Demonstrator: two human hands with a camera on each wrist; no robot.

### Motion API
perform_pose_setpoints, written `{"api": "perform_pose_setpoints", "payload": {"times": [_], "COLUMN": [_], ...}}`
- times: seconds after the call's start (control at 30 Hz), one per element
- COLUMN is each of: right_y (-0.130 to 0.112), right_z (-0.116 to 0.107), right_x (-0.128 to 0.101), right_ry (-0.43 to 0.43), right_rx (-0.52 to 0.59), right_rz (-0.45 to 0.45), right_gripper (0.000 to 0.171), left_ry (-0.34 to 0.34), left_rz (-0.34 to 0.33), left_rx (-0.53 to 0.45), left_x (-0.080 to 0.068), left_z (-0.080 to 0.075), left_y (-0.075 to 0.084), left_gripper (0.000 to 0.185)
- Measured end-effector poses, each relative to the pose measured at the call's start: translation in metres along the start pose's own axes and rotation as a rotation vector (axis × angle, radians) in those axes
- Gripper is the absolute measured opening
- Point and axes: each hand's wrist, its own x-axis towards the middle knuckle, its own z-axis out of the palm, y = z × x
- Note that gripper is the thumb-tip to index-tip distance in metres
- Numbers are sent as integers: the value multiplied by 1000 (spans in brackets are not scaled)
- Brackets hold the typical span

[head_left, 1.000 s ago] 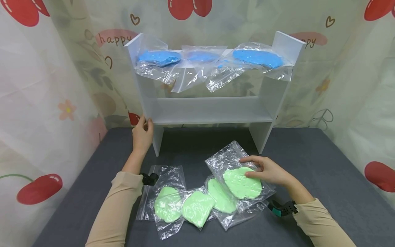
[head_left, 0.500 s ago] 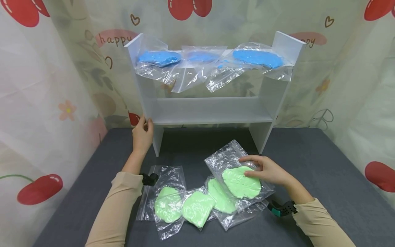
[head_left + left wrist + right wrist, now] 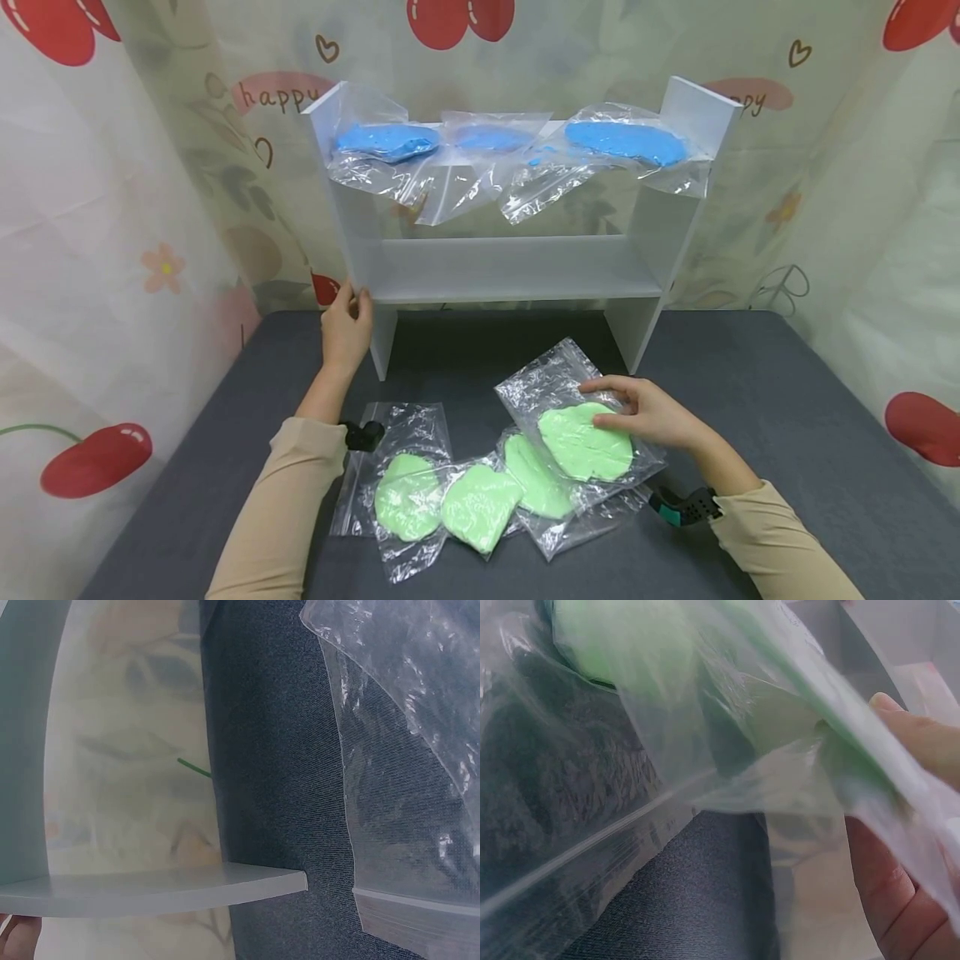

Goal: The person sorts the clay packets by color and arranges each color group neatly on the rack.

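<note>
My right hand [image 3: 660, 414] pinches a clear zip bag with a flat, light green slab [image 3: 577, 454], likely soft clay or slime. In the right wrist view the bag [image 3: 772, 705] hangs tilted between thumb and fingers. Its lower part overlaps another bagged green slab [image 3: 534, 483] in the head view. My left hand [image 3: 345, 333] grips the left side panel of a white two-tier shelf [image 3: 517, 271] near its lower board. The left wrist view shows only some fingers [image 3: 19, 937] at the panel's edge.
Two more bagged green slabs [image 3: 408, 497] [image 3: 480, 507] lie on the dark table [image 3: 225, 500], their bags overlapping. Bags with blue slabs [image 3: 626, 143] rest along the shelf's top board, their ends hanging over its front. A thin cable [image 3: 783, 287] lies behind the table's right corner. Printed curtains surround the table.
My right hand and the bag it holds have shifted very slightly up and to the left. The left hand stays on the shelf panel.
</note>
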Motion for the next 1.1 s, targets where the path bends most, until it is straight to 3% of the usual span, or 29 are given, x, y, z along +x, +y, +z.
{"api": "perform_pose_setpoints", "payload": {"times": [1.1], "right_y": [-13], "right_z": [-4], "right_x": [2], "right_ry": [17], "right_rx": [7], "right_rz": [-32], "right_gripper": [45], "left_ry": [-53], "left_rz": [27], "left_rx": [38], "left_x": [2], "left_z": [-4], "left_y": [3], "left_gripper": [37]}}
